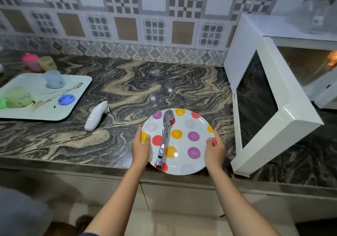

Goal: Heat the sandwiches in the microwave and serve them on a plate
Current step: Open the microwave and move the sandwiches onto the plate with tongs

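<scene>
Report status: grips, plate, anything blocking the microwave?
Left grip and right grip each hold rim of round white polka-dot plate at counter edge. Steel tongs lie on it, no sandwiches. White microwave door open, path clear.

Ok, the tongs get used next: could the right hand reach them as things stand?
Probably yes, once it lets go of the plate: the right hand grips the rim, and the tongs lie uncovered on it.
</scene>
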The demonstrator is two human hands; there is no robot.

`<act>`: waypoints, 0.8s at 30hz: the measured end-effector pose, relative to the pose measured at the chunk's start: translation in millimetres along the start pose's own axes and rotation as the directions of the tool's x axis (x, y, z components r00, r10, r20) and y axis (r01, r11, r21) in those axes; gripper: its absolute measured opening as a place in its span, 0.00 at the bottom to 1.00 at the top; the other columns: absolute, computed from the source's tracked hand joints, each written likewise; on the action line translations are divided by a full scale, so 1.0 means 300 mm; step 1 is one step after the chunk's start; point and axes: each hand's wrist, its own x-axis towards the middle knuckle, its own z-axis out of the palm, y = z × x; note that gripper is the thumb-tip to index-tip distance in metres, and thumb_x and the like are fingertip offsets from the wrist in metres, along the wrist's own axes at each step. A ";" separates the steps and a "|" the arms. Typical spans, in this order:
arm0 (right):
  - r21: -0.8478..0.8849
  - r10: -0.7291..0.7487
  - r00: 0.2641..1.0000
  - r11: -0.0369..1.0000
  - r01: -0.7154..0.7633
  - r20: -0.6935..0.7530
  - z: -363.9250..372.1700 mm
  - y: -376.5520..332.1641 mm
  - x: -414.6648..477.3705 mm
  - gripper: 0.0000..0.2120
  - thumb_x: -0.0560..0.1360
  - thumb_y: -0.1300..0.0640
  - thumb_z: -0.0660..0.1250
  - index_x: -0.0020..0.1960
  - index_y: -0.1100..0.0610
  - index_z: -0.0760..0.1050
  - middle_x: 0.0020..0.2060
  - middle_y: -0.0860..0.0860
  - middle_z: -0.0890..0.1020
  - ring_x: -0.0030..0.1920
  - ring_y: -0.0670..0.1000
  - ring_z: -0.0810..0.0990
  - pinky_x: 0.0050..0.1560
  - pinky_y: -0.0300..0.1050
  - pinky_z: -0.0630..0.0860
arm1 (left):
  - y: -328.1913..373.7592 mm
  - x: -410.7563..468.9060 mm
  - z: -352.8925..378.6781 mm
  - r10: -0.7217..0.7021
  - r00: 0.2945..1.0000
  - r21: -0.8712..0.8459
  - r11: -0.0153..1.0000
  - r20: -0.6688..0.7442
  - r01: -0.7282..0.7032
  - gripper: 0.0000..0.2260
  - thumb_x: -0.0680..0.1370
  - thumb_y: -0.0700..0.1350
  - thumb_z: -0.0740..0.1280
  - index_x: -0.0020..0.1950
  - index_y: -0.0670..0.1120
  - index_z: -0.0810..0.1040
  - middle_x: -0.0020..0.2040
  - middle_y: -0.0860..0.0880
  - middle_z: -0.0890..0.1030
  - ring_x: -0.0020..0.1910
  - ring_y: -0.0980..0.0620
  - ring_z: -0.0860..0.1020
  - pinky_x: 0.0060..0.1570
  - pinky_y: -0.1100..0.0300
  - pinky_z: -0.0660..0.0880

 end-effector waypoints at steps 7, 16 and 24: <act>0.067 -0.023 0.999 0.998 0.021 0.032 -0.101 -0.014 -0.167 0.20 0.78 0.66 0.54 0.69 0.57 0.70 0.61 0.55 0.78 0.52 0.50 0.74 0.53 0.40 0.68 | 0.029 -0.212 -0.081 0.021 0.995 -0.070 0.997 -0.101 -0.028 0.24 0.78 0.34 0.60 0.74 0.42 0.61 0.72 0.46 0.68 0.69 0.49 0.68 0.63 0.61 0.65; 0.103 -0.056 0.990 0.994 0.043 0.127 -0.369 0.047 -0.427 0.21 0.78 0.64 0.54 0.69 0.54 0.70 0.64 0.52 0.76 0.62 0.56 0.75 0.53 0.42 0.70 | 0.012 -0.655 -0.156 0.078 0.969 -0.077 0.992 -0.235 -0.098 0.22 0.76 0.33 0.60 0.70 0.43 0.68 0.63 0.47 0.76 0.61 0.48 0.74 0.59 0.57 0.70; 0.139 -0.122 0.983 0.985 0.104 0.133 -0.777 0.140 -0.623 0.19 0.77 0.66 0.55 0.65 0.55 0.74 0.51 0.47 0.78 0.52 0.49 0.75 0.51 0.41 0.71 | -0.034 -1.112 -0.060 0.134 0.964 -0.105 0.981 -0.229 -0.161 0.18 0.74 0.32 0.58 0.60 0.45 0.75 0.46 0.50 0.80 0.45 0.49 0.76 0.45 0.58 0.72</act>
